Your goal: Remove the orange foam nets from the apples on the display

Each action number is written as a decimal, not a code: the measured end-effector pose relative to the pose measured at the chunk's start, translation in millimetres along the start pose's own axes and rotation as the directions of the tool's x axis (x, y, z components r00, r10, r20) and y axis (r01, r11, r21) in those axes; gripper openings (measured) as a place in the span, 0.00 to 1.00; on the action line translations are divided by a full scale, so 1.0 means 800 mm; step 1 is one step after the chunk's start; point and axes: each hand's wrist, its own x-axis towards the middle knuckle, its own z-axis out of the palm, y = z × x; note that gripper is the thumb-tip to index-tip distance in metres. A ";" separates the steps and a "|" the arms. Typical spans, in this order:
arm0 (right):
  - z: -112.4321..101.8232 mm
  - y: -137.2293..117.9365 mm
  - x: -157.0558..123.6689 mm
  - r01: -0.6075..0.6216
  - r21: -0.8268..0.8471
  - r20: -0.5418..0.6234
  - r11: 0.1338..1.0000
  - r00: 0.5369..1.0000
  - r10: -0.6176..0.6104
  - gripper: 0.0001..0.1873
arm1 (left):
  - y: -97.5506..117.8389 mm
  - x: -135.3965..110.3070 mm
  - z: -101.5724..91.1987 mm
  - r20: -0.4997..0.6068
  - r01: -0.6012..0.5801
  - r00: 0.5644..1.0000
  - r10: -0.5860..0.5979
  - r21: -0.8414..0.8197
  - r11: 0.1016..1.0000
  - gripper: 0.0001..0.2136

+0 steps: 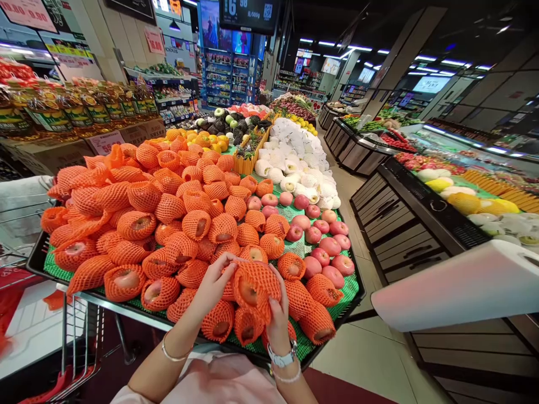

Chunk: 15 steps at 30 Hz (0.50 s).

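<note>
Between my two hands, above the front of the fruit stand, is an apple (248, 293) in an orange foam net sleeve (263, 280). My left hand (219, 280) pinches the sleeve's upper left edge with bent fingers. Wrapped round its right side is my right hand (278, 314), the thumb pressed against the netting. Part of the apple's skin shows through the sleeve's opening. Many more netted apples (141, 224) lie heaped below and to the left. Bare pink apples (330, 246) rest on green matting at the right of the stand.
White-netted fruit (303, 163) fills the stand's far right. A shopping cart (82, 336) stands at the lower left. The large white roll (455, 286) juts in from the right, near dark produce counters (391, 219). Oil bottles (80, 109) line the left.
</note>
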 end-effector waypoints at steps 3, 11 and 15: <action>0.004 0.002 0.002 -0.011 0.050 -0.018 0.999 1.000 0.012 0.24 | -0.002 0.002 0.004 0.004 0.021 1.000 -0.021 -0.037 0.999 0.08; 0.015 -0.013 0.012 -0.051 0.086 -0.131 0.995 0.989 0.062 0.17 | -0.026 0.004 0.024 -0.062 0.145 0.986 -0.154 -0.136 0.980 0.12; 0.015 -0.020 0.015 -0.096 0.127 -0.138 0.987 0.984 0.114 0.17 | -0.031 -0.005 0.037 -0.063 0.143 0.984 -0.166 -0.272 0.952 0.15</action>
